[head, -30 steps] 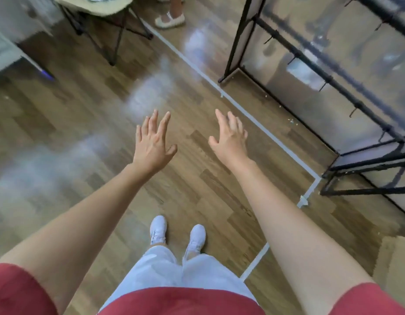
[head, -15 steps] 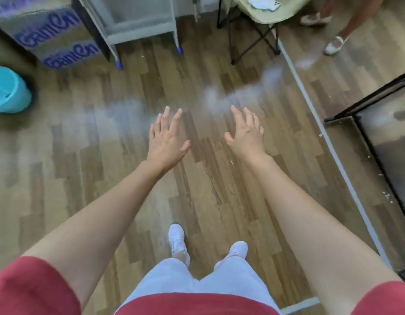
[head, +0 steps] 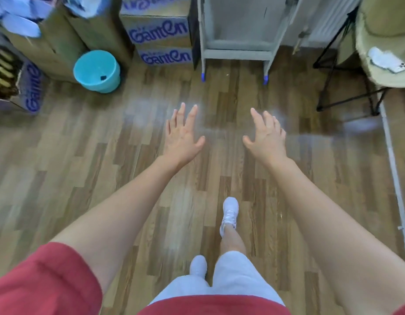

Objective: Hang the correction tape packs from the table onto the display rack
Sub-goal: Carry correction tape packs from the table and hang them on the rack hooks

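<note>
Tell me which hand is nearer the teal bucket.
Left. The teal bucket stands ahead and to the left of the left hand. The right hand is further right, past the left hand from the bucket.

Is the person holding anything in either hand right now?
No. The left hand and right hand are both empty, fingers spread above the wooden floor.

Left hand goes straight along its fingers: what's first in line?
Nothing close: left hand points over bare wood floor. Farther on, probably the stacked Ganten cartons or the grey stand's leg; depth unclear.
</note>
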